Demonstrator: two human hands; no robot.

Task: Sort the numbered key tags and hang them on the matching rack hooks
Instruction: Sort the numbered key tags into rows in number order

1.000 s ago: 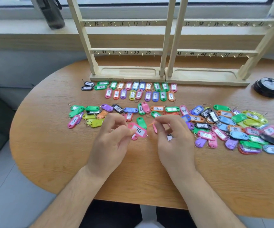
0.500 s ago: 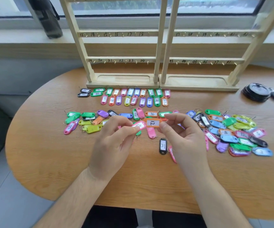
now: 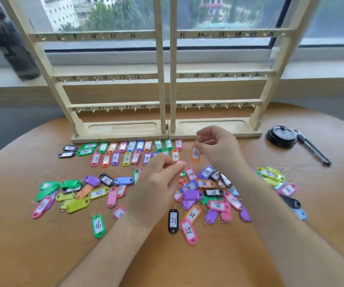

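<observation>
1. Right hand (image 3: 216, 149): thumb and fingertips pinch orange tag 12 (image 3: 195, 154) at its top end. The tag hangs upright in front of the rack (image 3: 163, 79) base, just right of the sorted rows (image 3: 123, 146).
2. Left hand (image 3: 156, 189): fingertips are closed on a pink tag (image 3: 180, 162) held over the table (image 3: 187, 266); its number is hidden.
3. Loose pile (image 3: 206, 184) is spread across mid-table, below both hands.
4. Marker (image 3: 311, 148) lies to the far right.
</observation>
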